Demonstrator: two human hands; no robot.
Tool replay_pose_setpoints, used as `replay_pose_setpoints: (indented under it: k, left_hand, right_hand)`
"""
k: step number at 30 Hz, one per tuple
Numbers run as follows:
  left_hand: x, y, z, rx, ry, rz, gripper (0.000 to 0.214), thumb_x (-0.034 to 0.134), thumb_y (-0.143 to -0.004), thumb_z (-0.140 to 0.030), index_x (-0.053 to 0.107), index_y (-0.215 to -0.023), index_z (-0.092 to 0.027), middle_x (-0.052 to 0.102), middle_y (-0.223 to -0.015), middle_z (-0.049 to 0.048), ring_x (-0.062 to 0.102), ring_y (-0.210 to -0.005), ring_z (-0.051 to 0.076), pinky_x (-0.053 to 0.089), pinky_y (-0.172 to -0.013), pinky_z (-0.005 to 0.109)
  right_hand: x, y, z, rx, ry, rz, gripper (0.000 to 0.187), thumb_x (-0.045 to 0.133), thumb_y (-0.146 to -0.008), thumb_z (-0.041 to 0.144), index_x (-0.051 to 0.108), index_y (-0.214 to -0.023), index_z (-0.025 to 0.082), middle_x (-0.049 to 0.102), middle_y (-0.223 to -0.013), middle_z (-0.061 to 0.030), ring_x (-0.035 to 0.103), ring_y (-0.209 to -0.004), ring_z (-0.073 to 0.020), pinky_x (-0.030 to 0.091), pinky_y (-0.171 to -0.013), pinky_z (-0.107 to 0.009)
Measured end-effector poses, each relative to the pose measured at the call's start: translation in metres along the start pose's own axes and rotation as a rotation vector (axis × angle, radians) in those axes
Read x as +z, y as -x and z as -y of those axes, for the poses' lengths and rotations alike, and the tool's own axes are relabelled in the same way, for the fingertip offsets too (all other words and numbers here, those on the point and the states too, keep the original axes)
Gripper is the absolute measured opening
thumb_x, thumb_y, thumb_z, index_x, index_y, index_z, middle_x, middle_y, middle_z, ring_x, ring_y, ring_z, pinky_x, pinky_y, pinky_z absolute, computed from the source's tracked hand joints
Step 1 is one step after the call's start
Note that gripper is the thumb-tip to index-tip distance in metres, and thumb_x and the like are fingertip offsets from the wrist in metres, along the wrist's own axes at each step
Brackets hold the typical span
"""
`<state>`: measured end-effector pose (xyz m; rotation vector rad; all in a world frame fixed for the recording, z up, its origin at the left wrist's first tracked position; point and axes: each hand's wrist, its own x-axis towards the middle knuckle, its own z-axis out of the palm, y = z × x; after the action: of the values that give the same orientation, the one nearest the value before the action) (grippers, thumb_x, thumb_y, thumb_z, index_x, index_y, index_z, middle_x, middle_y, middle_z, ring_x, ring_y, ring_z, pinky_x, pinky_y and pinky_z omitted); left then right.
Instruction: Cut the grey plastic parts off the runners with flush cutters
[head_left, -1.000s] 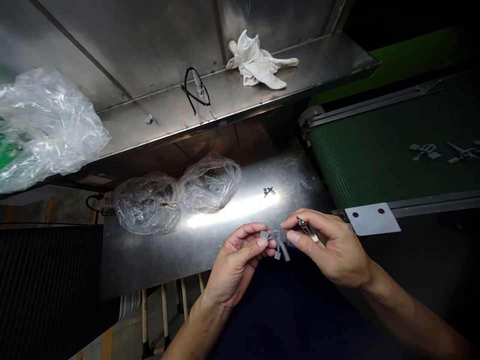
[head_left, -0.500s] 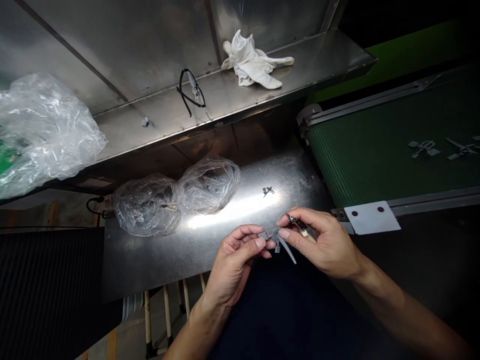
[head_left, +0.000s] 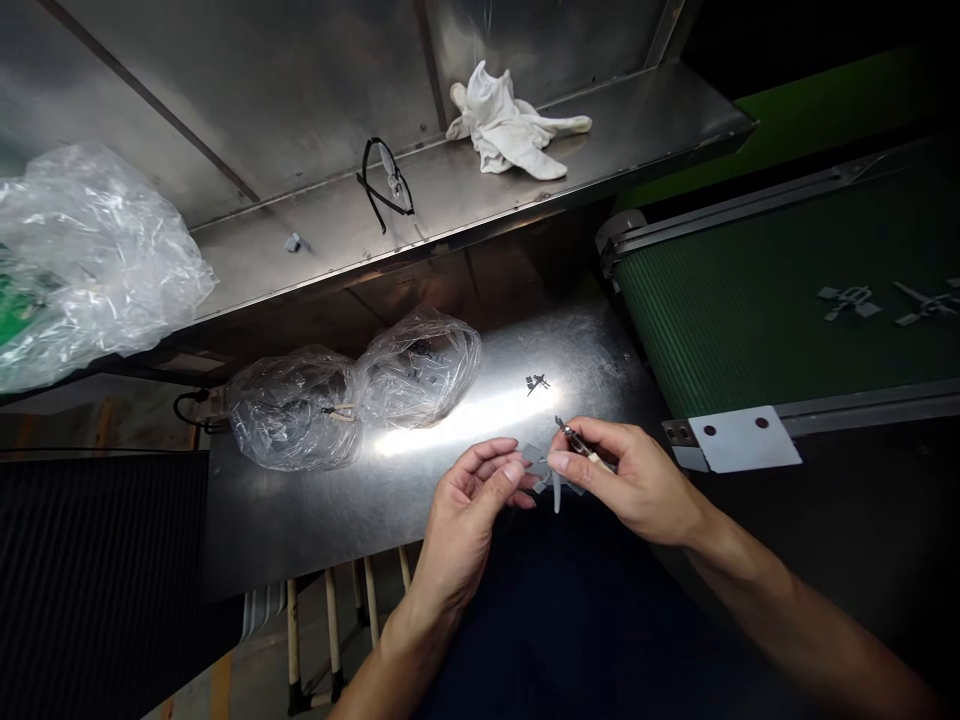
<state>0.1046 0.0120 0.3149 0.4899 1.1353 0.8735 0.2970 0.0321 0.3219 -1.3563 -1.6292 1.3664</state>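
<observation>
L hand (head_left: 469, 510) and R hand (head_left: 634, 480) meet just past the near edge of the table (head_left: 300, 510), above a dark lap. Between their fingertips sits a small grey plastic part (head_left: 541, 468): flat tabs up top, a pale stem pointing down toward the lap. L thumb + forefinger are pressed together on the part's left tab; the other L fingers are curled loosely. R hand is closed round a small cutter (head_left: 574, 437), metal tip poking up-left past the fingers, pale handle tucked under them. R thumb tip touches the part's right side. Can't tell if the cutter tip is on the part; too small and a bit blurred.

A tiny dark part (head_left: 537, 382) lies in the bright glare on the table, just beyond the hands. Further left, two clear bags (head_left: 352, 400) sit side by side, touching, w/ dark bits inside. Shelf (head_left: 622, 120) above the table carries glasses (head_left: 384, 180), a crumpled white glove (head_left: 510, 125) and a small grey piece (head_left: 294, 242), all well apart. A big crinkled bag (head_left: 90, 260) sits at the far left. To the right, a green belt (head_left: 750, 310) has two grey parts (head_left: 847, 298) lying near each other toward its right end. A white plate (head_left: 742, 438) w/ two holes is at the belt's near corner, beside the R hand.
</observation>
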Motion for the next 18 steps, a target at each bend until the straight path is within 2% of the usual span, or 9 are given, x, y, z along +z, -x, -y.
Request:
replay_pose_setpoints:
  k: [4, 7, 13, 15, 18]
  left_hand:
    - [0.0, 0.001, 0.004, -0.091, -0.111, 0.118, 0.027, 0.076, -0.083, -0.036, 0.072, -0.096, -0.013, 0.074, -0.083, 0.0079, 0.071, -0.07, 0.018, 0.055, -0.065, 0.029]
    - [0.006, 0.002, 0.009, -0.095, -0.121, 0.09, 0.03, 0.078, -0.079, -0.041, 0.071, -0.086, -0.013, 0.073, -0.074, 0.0062, 0.069, -0.063, 0.016, 0.053, -0.061, 0.027]
    - [0.006, -0.008, 0.026, -0.033, -0.045, -0.008, 0.041, 0.079, -0.073, -0.05, 0.065, -0.082, -0.013, 0.071, -0.072, 0.006, 0.068, -0.063, 0.016, 0.051, -0.063, 0.028]
    - [0.002, -0.012, 0.028, -0.024, -0.065, 0.018, 0.042, 0.076, -0.075, -0.053, 0.063, -0.085, -0.014, 0.069, -0.071, 0.0052, 0.067, -0.062, 0.016, 0.051, -0.062, 0.028]
    - [-0.003, -0.011, 0.022, -0.047, -0.135, 0.109, 0.04, 0.071, -0.079, -0.052, 0.06, -0.086, -0.014, 0.067, -0.07, 0.0032, 0.065, -0.058, 0.014, 0.05, -0.06, 0.028]
  right_hand:
    - [0.003, 0.0, -0.003, -0.011, -0.008, 0.004, 0.021, 0.058, -0.096, 0.035, 0.064, -0.083, 0.019, 0.062, -0.072, 0.0021, 0.055, -0.066, -0.0123, 0.045, -0.062, -0.024]
    - [0.006, 0.003, -0.008, -0.015, 0.022, -0.021, 0.023, 0.057, -0.096, 0.038, 0.064, -0.083, 0.02, 0.065, -0.073, 0.0015, 0.059, -0.066, -0.0135, 0.047, -0.063, -0.025]
    - [0.017, 0.003, -0.037, -0.01, 0.198, -0.196, 0.034, 0.06, -0.089, 0.057, 0.069, -0.088, 0.024, 0.071, -0.076, -0.0006, 0.066, -0.066, -0.0192, 0.051, -0.059, -0.027]
    - [0.021, 0.002, -0.039, 0.003, 0.263, -0.251, 0.039, 0.06, -0.085, 0.062, 0.071, -0.086, 0.025, 0.072, -0.076, -0.0013, 0.067, -0.064, -0.0205, 0.052, -0.057, -0.028]
    - [0.028, -0.001, -0.036, 0.094, 0.307, -0.253, 0.042, 0.06, -0.082, 0.065, 0.072, -0.081, 0.025, 0.072, -0.072, -0.002, 0.068, -0.063, -0.021, 0.053, -0.057, -0.027]
